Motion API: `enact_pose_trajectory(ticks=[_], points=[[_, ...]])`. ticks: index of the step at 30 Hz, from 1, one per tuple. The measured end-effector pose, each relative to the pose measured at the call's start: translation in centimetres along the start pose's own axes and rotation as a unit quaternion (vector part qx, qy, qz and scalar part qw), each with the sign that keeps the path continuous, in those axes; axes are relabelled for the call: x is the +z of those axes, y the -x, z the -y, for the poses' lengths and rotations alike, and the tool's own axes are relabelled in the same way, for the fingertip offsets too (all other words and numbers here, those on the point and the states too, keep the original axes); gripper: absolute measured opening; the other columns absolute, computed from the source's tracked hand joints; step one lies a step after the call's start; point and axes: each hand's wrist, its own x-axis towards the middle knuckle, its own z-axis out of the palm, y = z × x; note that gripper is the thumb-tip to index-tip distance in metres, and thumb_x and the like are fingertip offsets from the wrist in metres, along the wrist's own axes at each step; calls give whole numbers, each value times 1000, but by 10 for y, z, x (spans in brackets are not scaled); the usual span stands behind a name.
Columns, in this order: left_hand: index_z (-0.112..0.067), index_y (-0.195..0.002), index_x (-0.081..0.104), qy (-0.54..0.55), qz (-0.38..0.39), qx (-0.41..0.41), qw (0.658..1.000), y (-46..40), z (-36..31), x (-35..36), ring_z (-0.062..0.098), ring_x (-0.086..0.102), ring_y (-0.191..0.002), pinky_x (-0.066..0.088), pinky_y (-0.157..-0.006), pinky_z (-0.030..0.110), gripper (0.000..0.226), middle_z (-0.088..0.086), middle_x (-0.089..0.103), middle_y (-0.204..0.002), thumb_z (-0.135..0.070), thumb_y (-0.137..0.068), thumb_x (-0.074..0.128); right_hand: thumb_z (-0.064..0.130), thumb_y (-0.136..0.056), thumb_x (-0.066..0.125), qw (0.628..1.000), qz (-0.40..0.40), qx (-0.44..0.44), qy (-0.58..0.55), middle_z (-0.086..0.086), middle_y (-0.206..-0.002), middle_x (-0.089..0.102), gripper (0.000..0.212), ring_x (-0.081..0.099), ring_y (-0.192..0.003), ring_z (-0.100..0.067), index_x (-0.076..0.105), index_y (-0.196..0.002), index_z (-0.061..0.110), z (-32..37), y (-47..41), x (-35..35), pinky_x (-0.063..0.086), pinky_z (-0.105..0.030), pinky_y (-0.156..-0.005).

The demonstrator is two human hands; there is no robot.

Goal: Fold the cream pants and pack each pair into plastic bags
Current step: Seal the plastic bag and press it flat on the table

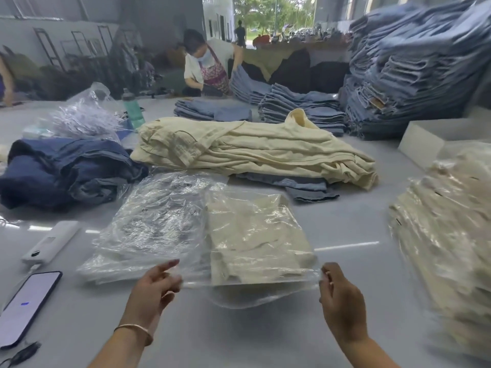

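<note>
With the left hand [152, 284] and right hand [338, 290] each pinching a near corner of the plastic bag [239, 261], keep each grip level so the folded cream pants [255, 240] between them lie flat.

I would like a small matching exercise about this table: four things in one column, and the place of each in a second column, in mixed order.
Things:
1. smartphone
2. unfolded cream pants
3. bagged cream pants stack
4. green bottle

Places:
A. right edge of the table
B. middle, beyond the bag that both hands hold
C. near left corner
D. far left, beside loose plastic

Pairs: 1-C, 2-B, 3-A, 4-D
</note>
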Motion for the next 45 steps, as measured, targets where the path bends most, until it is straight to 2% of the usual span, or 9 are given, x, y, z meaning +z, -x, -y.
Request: enact_pose_trajectory(ticks=[4, 8, 12, 20, 24, 26, 29, 32, 45], points=[[-10, -104, 63, -85, 16, -130, 988, 9, 37, -9, 17, 50, -54, 29, -52, 22, 28, 6, 61, -62, 8, -82, 59, -9, -91, 51, 888, 126, 321, -305, -15, -80, 65, 20, 63, -54, -23, 56, -99, 9, -7, 22, 7, 49, -24, -47], [-7, -96, 64, -110, 29, -144, 983, 8, 43, -24, 17, 62, -58, 33, -54, 22, 18, 6, 70, -68, 0, -81, 68, -8, -88, 46, 761, 143, 454, -440, -11, -72, 59, 17, 58, -59, -23, 58, -89, 3, -18, 15, -6, 47, -29, -56], [-4, -87, 68, -180, 63, -123, 974, 4, 37, -35, 15, 65, -57, 37, -53, 21, 10, 10, 72, -72, -3, -78, 73, -15, -82, 59, 836, 130, 425, -321, -14, -64, 58, 15, 55, -47, -22, 56, -88, -2, -23, 8, -13, 47, -22, -43], [1, -72, 65, -245, 101, -75, 961, 5, 42, -37, 15, 60, -46, 45, -39, 19, 11, 10, 64, -56, 8, -78, 70, -5, -78, 54, 949, 2, 313, 37, -9, -86, 53, 15, 51, -71, -31, 52, -86, 7, 10, 32, 6, 38, -33, -61], [0, -69, 64, -251, 133, -71, 956, 7, 38, -43, 13, 56, -43, 46, -42, 20, 15, 9, 62, -54, -2, -82, 72, 0, -77, 66, 984, 35, 174, -21, -3, -59, 49, 26, 50, -57, -27, 47, -66, 15, 81, 81, 44, 35, -33, -54], [-1, -68, 62, -254, 142, -73, 954, 8, 36, -44, 12, 53, -42, 45, -42, 19, 18, 8, 60, -54, -4, -84, 70, 5, -78, 70, 952, 191, 196, -133, 2, -49, 50, 26, 47, -44, -14, 52, -62, 14, 117, 105, 71, 38, -26, -47], [0, -70, 60, -205, 161, -106, 960, 11, 36, -42, 11, 52, -42, 44, -41, 19, 18, 8, 59, -53, -1, -88, 64, 16, -88, 67, 808, 371, 343, -303, -7, -50, 62, 18, 54, -35, -14, 61, -75, 5, 162, 121, 103, 34, -17, -34], [1, -71, 62, -165, 167, -120, 965, 15, 38, -42, 13, 55, -44, 46, -43, 21, 16, 9, 60, -54, 4, -87, 63, 24, -88, 68, 719, 363, 439, -398, -11, -59, 66, 25, 55, -37, -13, 66, -91, 0, 184, 125, 124, 34, -17, -36], [-9, -67, 52, -318, 132, 13, 939, 14, 45, -40, 14, 45, -50, 39, -48, 22, 25, 3, 51, -56, -2, -91, 57, 5, -93, 58, 731, 262, 476, -414, -7, -56, 55, 21, 45, -32, -9, 54, -73, 4, 183, 111, 139, 29, -16, -34]])
